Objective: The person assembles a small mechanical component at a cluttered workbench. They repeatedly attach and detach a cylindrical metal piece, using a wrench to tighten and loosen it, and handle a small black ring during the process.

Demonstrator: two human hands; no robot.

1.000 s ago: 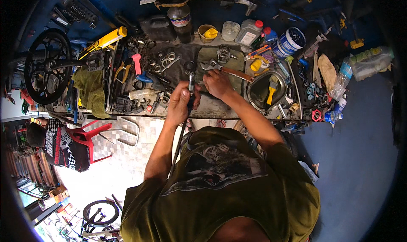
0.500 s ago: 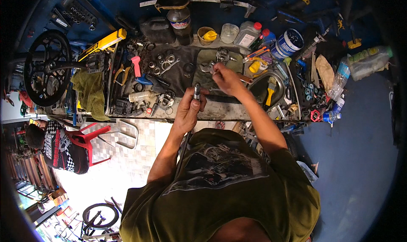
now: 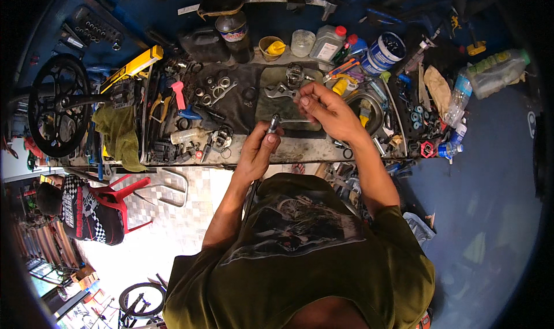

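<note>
My left hand (image 3: 259,150) is closed around a short metal cylinder part (image 3: 273,122) that sticks up from the fist, held over the front of the workbench (image 3: 300,150). My right hand (image 3: 322,107) hovers further back and to the right, fingers curled, above a thin metal rod (image 3: 294,120) and near a wrench (image 3: 280,89) lying on a dark mat (image 3: 231,101). Whether the right hand pinches anything is hidden by the fingers.
The bench is crowded: bearings and rings (image 3: 214,88), pliers (image 3: 164,101), a yellow tool (image 3: 133,68), an olive rag (image 3: 118,136), bottles (image 3: 328,42), a blue tub (image 3: 385,51), a round tray (image 3: 369,110). A bicycle crankset (image 3: 55,107) sits left; a red stool (image 3: 115,199) stands below.
My right hand has lifted away from the left and moved back and right over the mat. My left hand has stayed near the bench front with the metal part.
</note>
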